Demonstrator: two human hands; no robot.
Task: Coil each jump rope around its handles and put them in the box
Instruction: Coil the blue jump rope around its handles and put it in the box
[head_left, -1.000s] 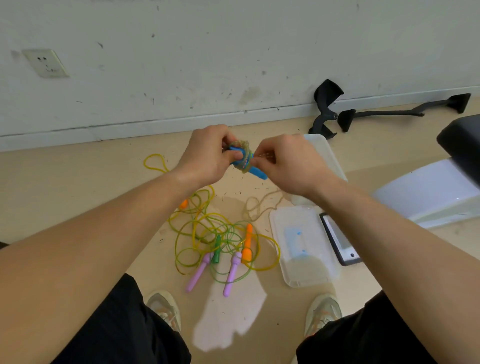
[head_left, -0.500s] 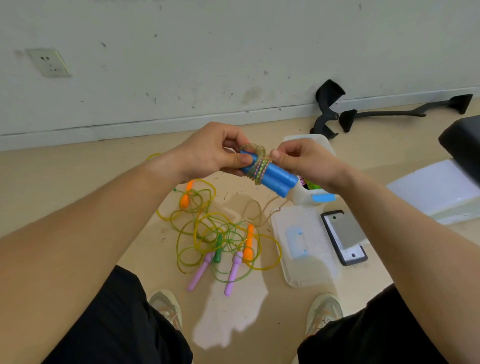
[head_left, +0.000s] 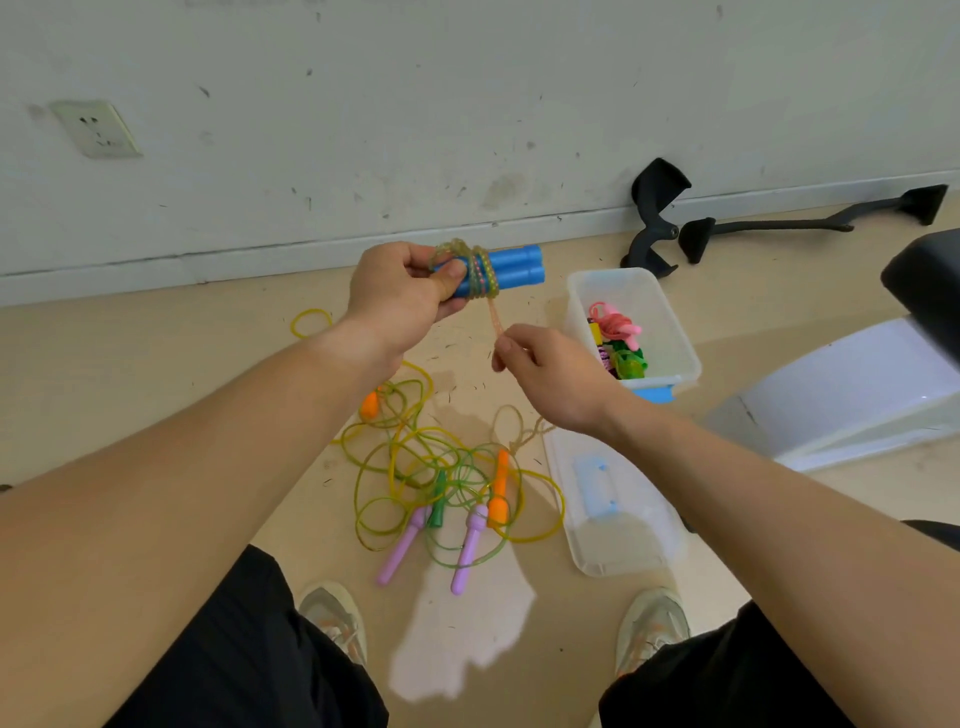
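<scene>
- While my left grip (head_left: 400, 296) curls round 1 end of the 2 blue handles (head_left: 514, 270), held side by side and level above the floor, I judge the step in hand to be the coiling of this rope.
- Several turns of the glittery cord (head_left: 482, 280) sit round the handles. A taut run drops from them to my right grip (head_left: 550, 374), which pinches it between thumb and fingers.
- The rest of that cord trails down to the floor, so next I think it needs more tight turns, then the tail tucked in.
- The box (head_left: 670, 322) stands open just right of that grip, with coiled ropes inside.
- On the tan floor (head_left: 156, 353) lies a tangle of yellow and green ropes (head_left: 441, 467), and the clear lid (head_left: 613, 519) lies beside it.
- Behind is a scuffed white wall, with a socket (head_left: 96, 129) at left and black parts (head_left: 654, 218) by the skirting at right.
</scene>
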